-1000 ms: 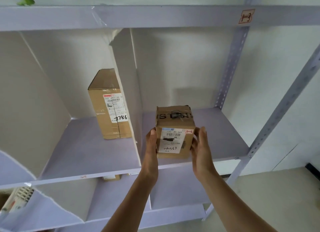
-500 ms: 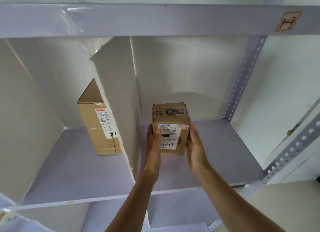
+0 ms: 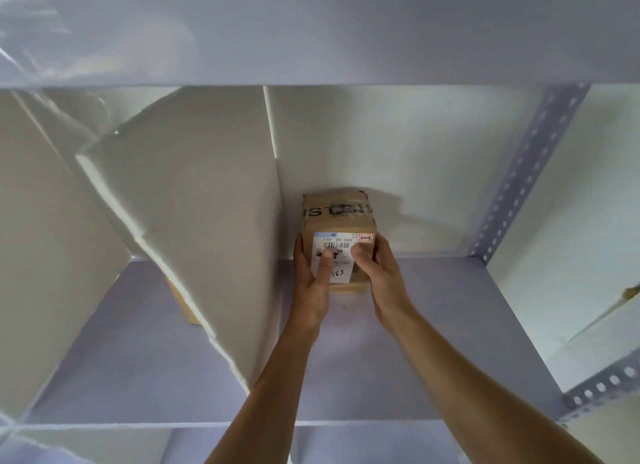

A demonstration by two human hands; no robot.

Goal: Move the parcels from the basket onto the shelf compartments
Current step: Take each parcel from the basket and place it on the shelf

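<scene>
Both bare forearms reached up and forward from the near edge, converging toward the far centre. Left hand (image 3: 311, 283) was pressed on the left side of the parcel (image 3: 341, 228), thumb laid up across its front label, fingers (image 3: 298, 256) wrapped around the left edge. Right hand (image 3: 379, 276) clasped the right side, thumb bent onto the front face near the label, palm against the box. Wrists were roughly straight, hands nearly level with each other.

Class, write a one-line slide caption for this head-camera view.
Both hands set a labelled cardboard parcel deep in the right shelf compartment.
</scene>
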